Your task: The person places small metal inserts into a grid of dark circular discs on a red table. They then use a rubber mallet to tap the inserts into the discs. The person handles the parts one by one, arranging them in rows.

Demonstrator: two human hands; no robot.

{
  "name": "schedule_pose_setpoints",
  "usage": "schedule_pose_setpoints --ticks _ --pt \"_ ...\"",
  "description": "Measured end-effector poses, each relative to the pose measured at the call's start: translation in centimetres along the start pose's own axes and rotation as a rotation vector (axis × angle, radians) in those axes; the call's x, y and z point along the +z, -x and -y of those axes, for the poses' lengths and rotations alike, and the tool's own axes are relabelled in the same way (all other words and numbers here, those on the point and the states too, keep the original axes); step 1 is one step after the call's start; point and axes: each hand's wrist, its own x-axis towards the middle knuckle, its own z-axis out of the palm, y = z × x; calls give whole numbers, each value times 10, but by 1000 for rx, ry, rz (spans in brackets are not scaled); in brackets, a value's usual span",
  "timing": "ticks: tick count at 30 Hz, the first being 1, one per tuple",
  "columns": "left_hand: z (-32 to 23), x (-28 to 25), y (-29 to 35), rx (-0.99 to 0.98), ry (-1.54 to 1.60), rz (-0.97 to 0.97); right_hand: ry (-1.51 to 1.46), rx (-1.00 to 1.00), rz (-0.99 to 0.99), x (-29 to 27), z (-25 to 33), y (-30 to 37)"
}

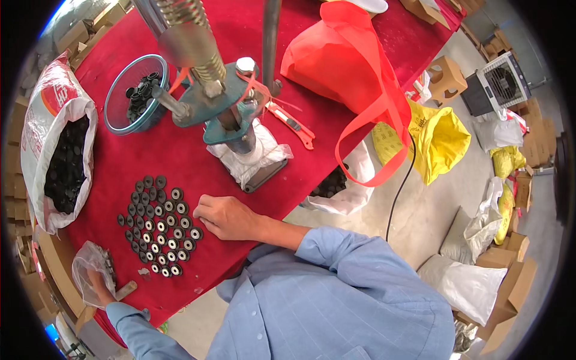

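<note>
A red-covered table (pixel 114 174) spreads beneath everything, with a teal press (pixel 204 99) standing on it. An open white sack (pixel 41 126) of black parts leans at the left. The clear plastic bag (pixel 84 264) sits at the table's left edge, its long axis running up and down the view. The right hand (pixel 225 217) has its fingers curled beside the discs; whether it grips anything cannot be told. The left hand (pixel 98 285) shows through the bag's plastic, its grip unclear. Smallest, the black discs (pixel 162 226) lie flat, round faces up, many with pale centres.
</note>
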Motion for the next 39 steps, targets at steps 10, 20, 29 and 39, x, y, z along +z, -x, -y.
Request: schedule_pose_setpoints --ticks 10,20,29,39 --pt "3 0 7 246 -170 -421 -47 -32 -47 5 -3 -1" --pt "7 -91 65 -90 504 -280 -62 -34 28 9 8 -7" --pt "-274 -138 161 -443 2820 139 -155 333 72 -7 20 -19" --pt "-434 -105 271 -1051 3059 454 -32 10 244 20 95 -56"
